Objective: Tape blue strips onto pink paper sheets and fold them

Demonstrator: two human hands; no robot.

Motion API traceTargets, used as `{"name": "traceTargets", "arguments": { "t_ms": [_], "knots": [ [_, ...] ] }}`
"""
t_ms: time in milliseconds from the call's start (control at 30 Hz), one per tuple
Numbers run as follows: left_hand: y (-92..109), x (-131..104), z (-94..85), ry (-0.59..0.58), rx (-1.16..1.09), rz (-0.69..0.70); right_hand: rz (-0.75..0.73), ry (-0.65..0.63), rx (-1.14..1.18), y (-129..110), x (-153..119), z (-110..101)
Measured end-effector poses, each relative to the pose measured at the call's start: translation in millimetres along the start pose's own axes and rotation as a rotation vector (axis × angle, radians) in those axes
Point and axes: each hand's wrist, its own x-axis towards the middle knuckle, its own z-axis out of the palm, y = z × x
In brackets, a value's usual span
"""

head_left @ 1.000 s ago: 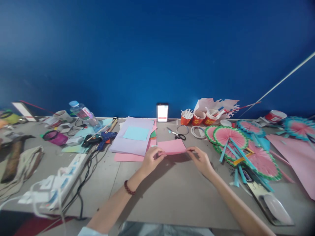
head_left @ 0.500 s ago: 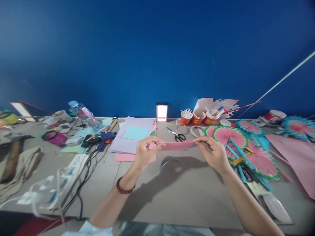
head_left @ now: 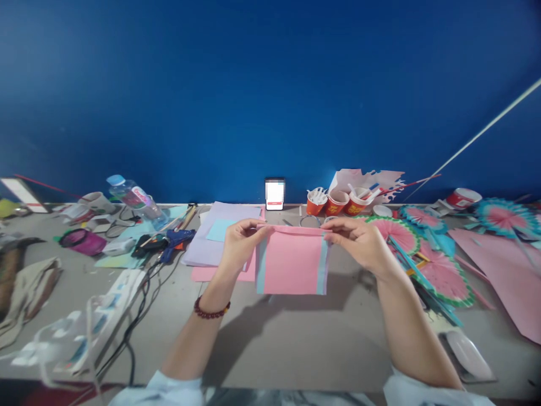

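Observation:
Between my hands, above the table, hangs a pink sheet of paper point(head_left: 291, 262) with light-blue strips down its left and right sides. A narrow fold runs along its top edge. My left hand point(head_left: 243, 242) pinches the top left corner between thumb and fingers. At the top right corner my right hand point(head_left: 359, 242) pinches the same fold. The sheet faces me, hanging upright. Behind it, most of the scissors seen earlier is hidden. Left of the sheet lies a stack of lilac paper point(head_left: 203, 242) with a light-blue square point(head_left: 217, 230) on it.
A phone point(head_left: 275, 194) stands against the blue wall. Red paper cups point(head_left: 337, 204) with sticks stand behind my right hand. Pleated watermelon fans point(head_left: 448, 273) and a mouse point(head_left: 469, 355) lie right. A glue gun point(head_left: 175, 242), bottle point(head_left: 137, 197) and power strip point(head_left: 105, 321) are left.
The pink sheet was seen nearly edge-on; now it hangs down with its broad face and blue side strips toward me. Both hands have risen slightly and still grip its ends.

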Motion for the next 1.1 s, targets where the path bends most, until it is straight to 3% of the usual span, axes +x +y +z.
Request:
{"name": "traceTargets", "arguments": {
  "t_ms": [500, 767, 1100],
  "knots": [
    [-1.9, 0.3, -7.6, -0.073, -0.025, -0.036, 0.0, 0.087, -0.049, 7.5, 9.1, 5.7],
    [-4.3, 2.2, -7.3, -0.166, 0.051, -0.02, -0.033, 0.149, -0.11, 5.3, 10.0, 4.3],
    [-2.4, 0.9, -5.9, -0.192, 0.132, -0.001, -0.096, 0.204, -0.202, 15.0, 13.8, 10.0]
  ]
}}
